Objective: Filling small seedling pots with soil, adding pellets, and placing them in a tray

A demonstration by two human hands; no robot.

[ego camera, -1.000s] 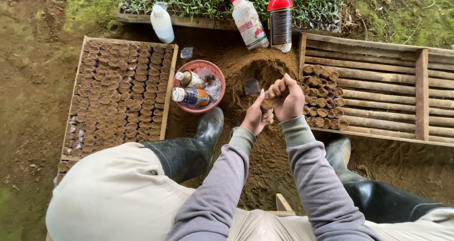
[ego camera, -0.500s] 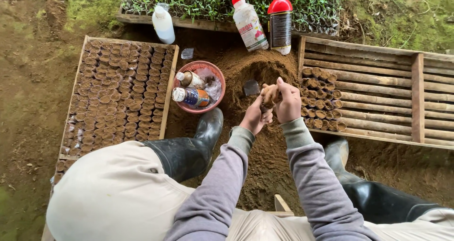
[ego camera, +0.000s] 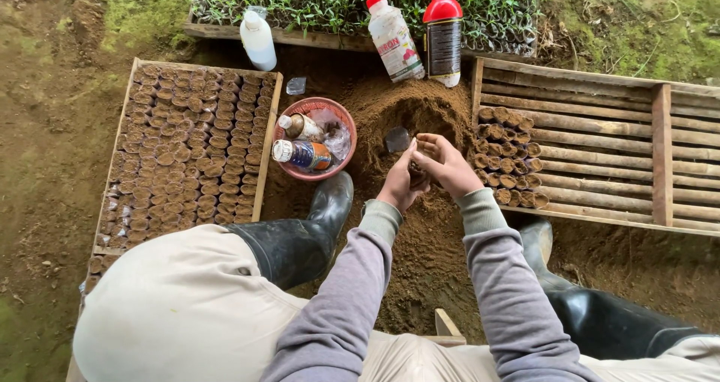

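Note:
My left hand (ego camera: 397, 185) and my right hand (ego camera: 446, 164) meet over a mound of brown soil (ego camera: 412, 116), both closed around a small soil-filled seedling pot (ego camera: 417, 173) that is mostly hidden between the fingers. A small dark scrap of plastic (ego camera: 397, 139) lies on the soil just beyond my fingers. To the right, a wooden slatted tray (ego camera: 600, 146) holds several filled pots (ego camera: 506, 157) stacked at its left end, next to my right hand.
A wooden tray (ego camera: 270, 127) packed with filled pots sits at left. A pink bowl (ego camera: 341, 119) holds two small bottles. A white bottle (ego camera: 259, 41), a labelled white bottle (ego camera: 394, 37) and a red-capped dark bottle (ego camera: 444, 33) stand before a seedling bed (ego camera: 337, 0). Black rubber boots (ego camera: 300, 236) flank the soil.
Both hands have dropped slightly and closed tighter around the pot; the pot showed more between the fingers earlier.

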